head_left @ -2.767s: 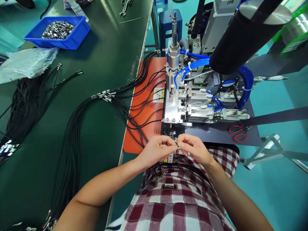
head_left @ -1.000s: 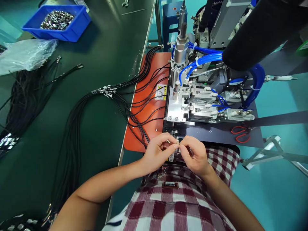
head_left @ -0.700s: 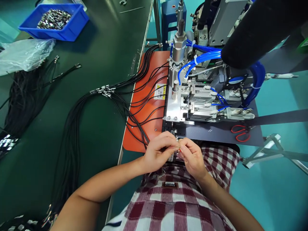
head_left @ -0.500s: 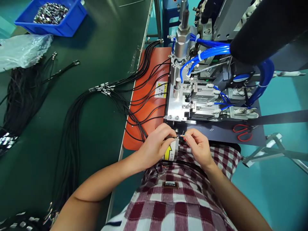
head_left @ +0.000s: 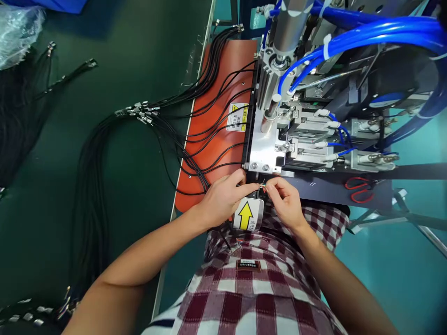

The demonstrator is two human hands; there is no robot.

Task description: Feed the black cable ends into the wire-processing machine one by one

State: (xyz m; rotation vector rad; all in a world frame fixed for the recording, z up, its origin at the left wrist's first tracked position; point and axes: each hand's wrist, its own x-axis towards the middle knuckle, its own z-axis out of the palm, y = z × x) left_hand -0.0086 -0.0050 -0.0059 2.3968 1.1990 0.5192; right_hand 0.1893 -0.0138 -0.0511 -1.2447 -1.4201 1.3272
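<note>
My left hand [head_left: 225,197] is at the front edge of the machine, its index finger stretched along a black cable and the other fingers curled round it. Beyond that fingertip the cable's stripped end shows thin coloured wires [head_left: 263,186]. Opposite, the thumb and index finger of my right hand [head_left: 286,200] are pinched on these wire ends. Most of the held cable is hidden under my left hand. Just below my hands is a white label with a yellow arrow [head_left: 246,216]. Several black cables [head_left: 223,165] run across the orange plate [head_left: 209,111] into the machine's side.
The metal machine [head_left: 265,144] with blue air hoses [head_left: 370,35] stands ahead. Red-handled scissors [head_left: 359,190] lie on its dark base at right. On the green table [head_left: 139,186] are a cable bundle with metal connectors [head_left: 141,111], a plastic bag [head_left: 19,35] and a blue bin [head_left: 59,4].
The view has shifted closer to the machine. My left index finger has straightened toward the wire ends, and both hands have come slightly nearer the machine. My right hand keeps its pinch.
</note>
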